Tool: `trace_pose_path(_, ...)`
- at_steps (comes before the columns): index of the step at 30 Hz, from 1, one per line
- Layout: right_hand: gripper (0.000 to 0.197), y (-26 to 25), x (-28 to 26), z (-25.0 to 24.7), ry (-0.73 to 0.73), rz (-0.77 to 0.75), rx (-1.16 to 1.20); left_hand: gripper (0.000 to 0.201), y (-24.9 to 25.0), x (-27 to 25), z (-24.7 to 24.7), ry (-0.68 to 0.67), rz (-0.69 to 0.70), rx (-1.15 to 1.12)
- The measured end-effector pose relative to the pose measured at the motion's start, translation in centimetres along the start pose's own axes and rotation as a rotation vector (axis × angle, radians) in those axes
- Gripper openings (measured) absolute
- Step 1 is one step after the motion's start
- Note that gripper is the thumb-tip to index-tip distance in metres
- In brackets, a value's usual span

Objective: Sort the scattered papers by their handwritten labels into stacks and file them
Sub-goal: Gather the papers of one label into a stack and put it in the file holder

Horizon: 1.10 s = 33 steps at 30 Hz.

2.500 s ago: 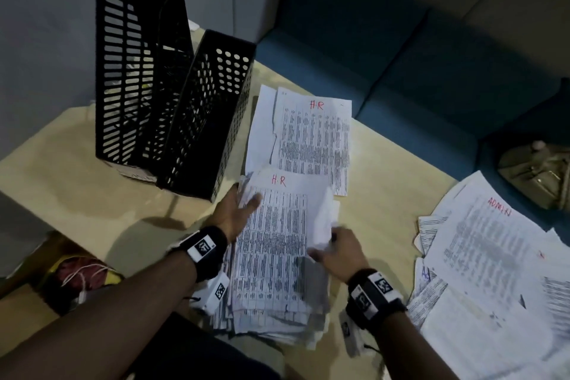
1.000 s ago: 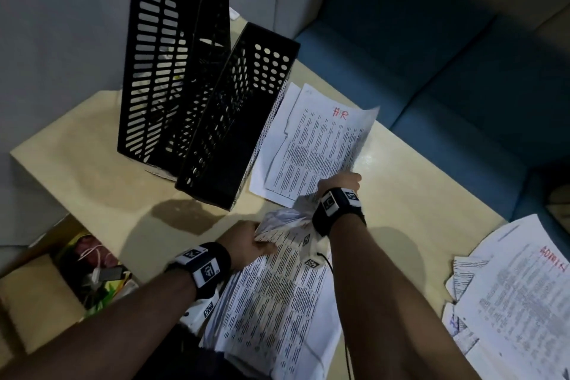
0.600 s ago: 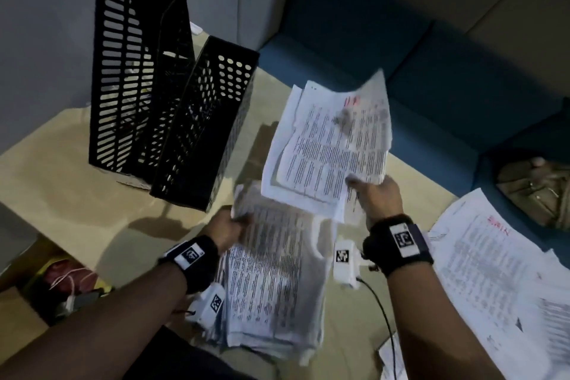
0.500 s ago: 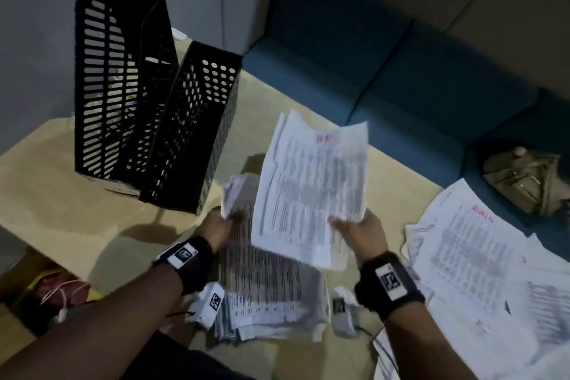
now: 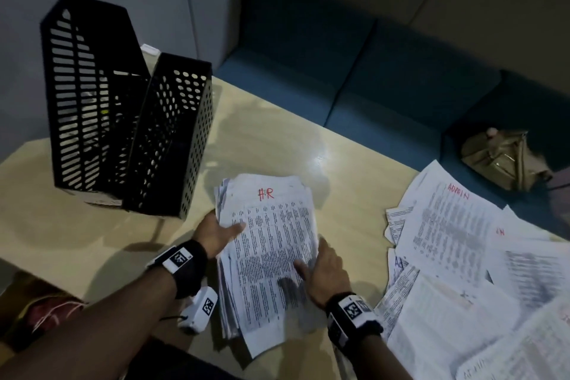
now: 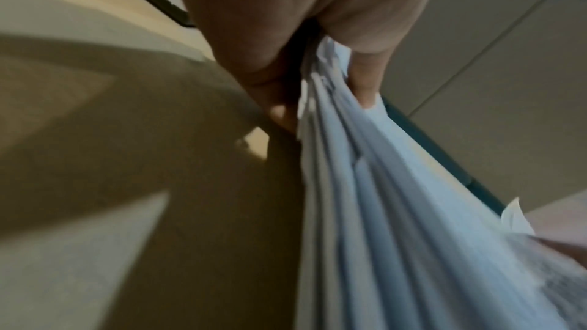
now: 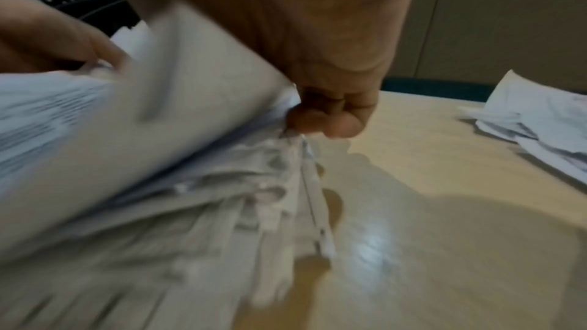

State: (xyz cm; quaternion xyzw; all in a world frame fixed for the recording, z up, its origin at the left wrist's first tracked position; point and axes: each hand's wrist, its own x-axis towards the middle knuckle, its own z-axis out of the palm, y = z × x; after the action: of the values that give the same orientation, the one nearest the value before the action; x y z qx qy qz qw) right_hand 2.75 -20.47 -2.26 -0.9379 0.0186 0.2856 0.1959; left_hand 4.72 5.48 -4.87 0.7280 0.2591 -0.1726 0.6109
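- Two black file holders (image 5: 123,120) are standing on one table (image 5: 277,145)
- Two paper piles are lying there: HR stack (image 5: 268,253), ADMIN pile (image 5: 462,256)
- Two hands are showing
- One bag (image 5: 502,160) is sitting

An "HR"-labelled paper stack (image 5: 268,253) on a table (image 5: 268,139) is gripped at its sides by the left hand (image 5: 217,233) and right hand (image 5: 324,268), beside two black file holders (image 5: 123,120)

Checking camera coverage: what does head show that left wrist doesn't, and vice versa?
Head only: the red HR label on the top sheet, both black file holders, the ADMIN papers and the right hand. Left wrist only: the left hand's fingers under the stack's edge, thumb on top. Both: the left hand gripping the HR stack over the table.
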Motion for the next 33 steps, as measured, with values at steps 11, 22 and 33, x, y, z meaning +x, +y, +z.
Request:
trace_pose_path(11,0.055,-2.4,3.9,0.6,0.093,-0.051,-0.061,0.085,0.8,0.3,0.0,0.037,0.087,-0.064)
trace_pose_path(22,0.054,-1.6,8.4,-5.0,-0.066,0.017,-0.012,0.094,2.4,1.3,-0.1,-0.295,0.220,0.055)
trace_pose_path(33,0.055,-5.7,10.7,-3.2,0.039,-0.101,-0.109,0.064,4.2,2.4,-0.4,-0.217,0.233,0.138)
